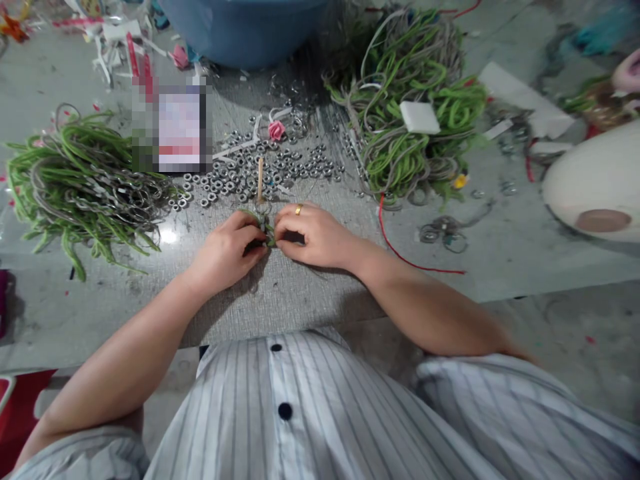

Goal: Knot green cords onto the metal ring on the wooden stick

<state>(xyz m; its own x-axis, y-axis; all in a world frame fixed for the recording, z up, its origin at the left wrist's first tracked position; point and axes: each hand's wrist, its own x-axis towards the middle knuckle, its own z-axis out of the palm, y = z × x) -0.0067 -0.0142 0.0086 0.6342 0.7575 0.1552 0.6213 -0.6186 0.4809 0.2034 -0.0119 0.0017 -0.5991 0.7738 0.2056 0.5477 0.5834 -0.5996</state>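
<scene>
My left hand point(233, 243) and my right hand point(315, 233) meet near the front of the table, fingertips pinched on a short piece of green and grey cord point(271, 235). Much of that cord is hidden by the fingers. Just beyond them a thin wooden stick point(261, 179) stands upright, close to the cord. Behind it many small metal rings point(235, 175) lie scattered over the tabletop. A gold ring sits on a finger of my right hand.
Green cords with metal key rings point(90, 180) are heaped at left; a larger heap of green and grey cords point(415, 147) lies at right. A blue basin point(245, 33) stands at the back. A red cord point(400, 252) and a white rounded object point(595, 180) are further right.
</scene>
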